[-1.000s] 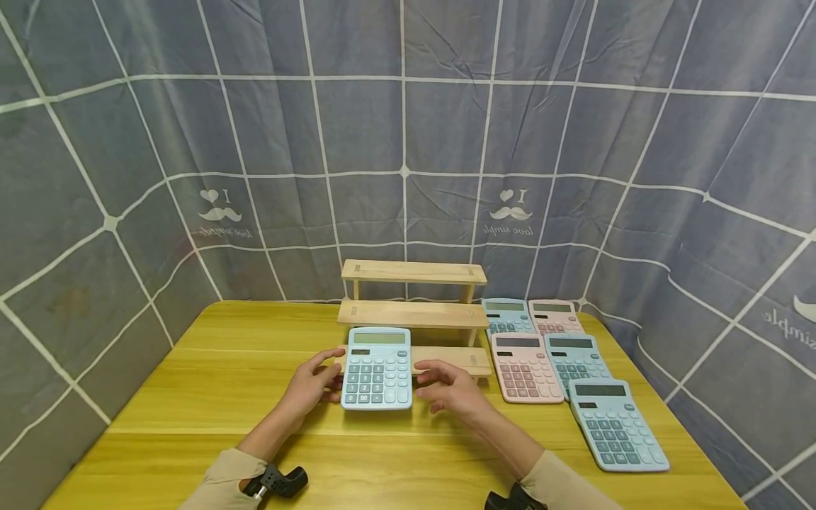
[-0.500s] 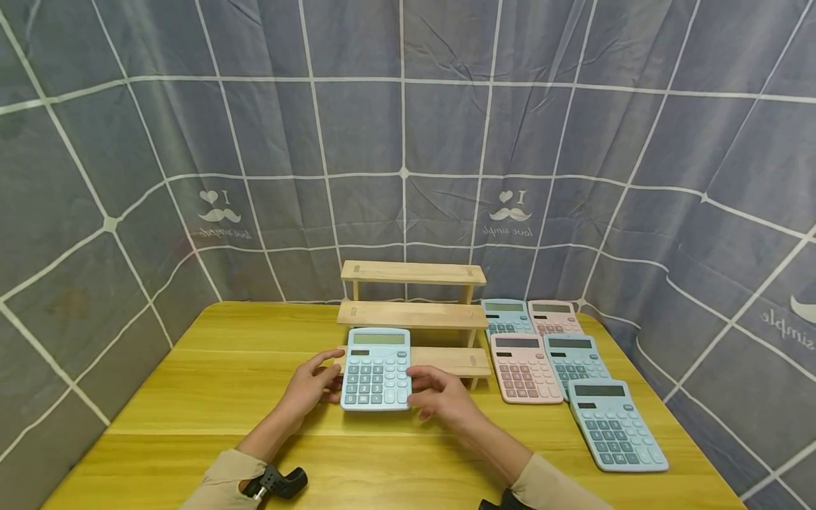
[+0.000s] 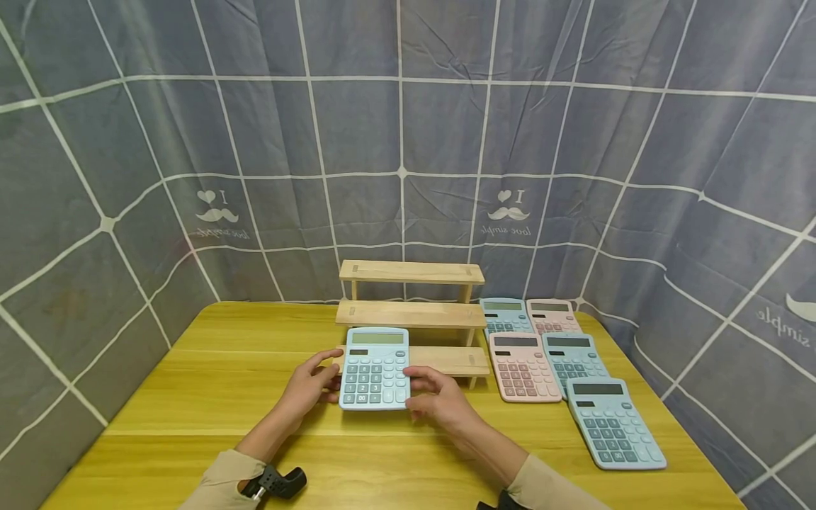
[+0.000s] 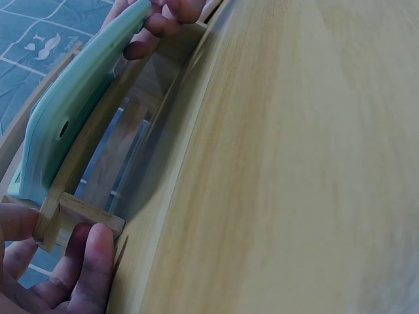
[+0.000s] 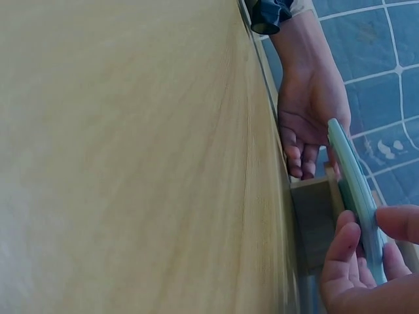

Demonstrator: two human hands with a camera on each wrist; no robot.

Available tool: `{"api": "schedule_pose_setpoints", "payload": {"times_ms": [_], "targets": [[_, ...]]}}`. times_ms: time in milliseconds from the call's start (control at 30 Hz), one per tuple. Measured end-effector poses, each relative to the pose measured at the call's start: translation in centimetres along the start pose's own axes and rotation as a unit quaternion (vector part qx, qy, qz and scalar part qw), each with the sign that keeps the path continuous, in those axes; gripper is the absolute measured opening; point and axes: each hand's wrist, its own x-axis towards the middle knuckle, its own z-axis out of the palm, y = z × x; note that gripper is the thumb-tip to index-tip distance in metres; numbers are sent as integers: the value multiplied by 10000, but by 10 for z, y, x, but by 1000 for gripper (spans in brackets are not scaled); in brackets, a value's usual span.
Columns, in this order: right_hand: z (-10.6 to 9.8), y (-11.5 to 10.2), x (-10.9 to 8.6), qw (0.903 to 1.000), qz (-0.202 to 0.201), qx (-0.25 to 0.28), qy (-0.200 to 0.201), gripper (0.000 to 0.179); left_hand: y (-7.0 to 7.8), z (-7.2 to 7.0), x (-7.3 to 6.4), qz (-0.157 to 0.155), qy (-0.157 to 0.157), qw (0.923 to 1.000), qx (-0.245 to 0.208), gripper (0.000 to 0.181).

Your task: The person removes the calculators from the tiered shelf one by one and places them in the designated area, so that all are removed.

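A light blue calculator [image 3: 374,368] lies over the left part of the lowest step of a wooden three-tier shelf [image 3: 408,315], its lower edge reaching past the step's front. My right hand [image 3: 441,404] pinches the calculator's right edge, thumb on the face side and fingers underneath, as the right wrist view shows. At the shelf's left end, my left hand [image 3: 309,386] holds the bottom board, with fingertips beside its short leg in the left wrist view. The calculator's left edge is close to that hand. Seen from the left wrist, the calculator's underside [image 4: 72,124] slants above the board.
Right of the shelf lie several more calculators: a blue one [image 3: 506,316] and a pink one [image 3: 553,316] at the back, a pink one [image 3: 524,368] and blue ones [image 3: 615,425] in front. A grey grid curtain [image 3: 446,127] hangs behind the yellow wooden table [image 3: 255,340].
My right hand has moved left, from slightly apart to pinching the calculator's right edge. The left hand and the calculator have stayed nearly still.
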Motion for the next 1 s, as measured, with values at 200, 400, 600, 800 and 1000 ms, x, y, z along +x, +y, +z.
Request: {"api": "schedule_pose_setpoints", "payload": {"times_ms": [200,400,600,800,1000], "targets": [[1,-1,1,10000,-20,-32,-5,55,1,0,0,-11,0,10000,-16,39],[1,-3,2,10000,38,-77,34,53,1,0,-1,-5,-4,10000,-29,39],[2,-3,2,9999,86,-34,56,52,1,0,0,-6,-10,10000,-32,39],[3,-6,0,9998,176,106,42,53,1,0,0,-3,-24,10000,-58,39],[3,-10,-4,9998,193,111,12,54,1,0,0,-32,-29,9999,-92,39]]}}
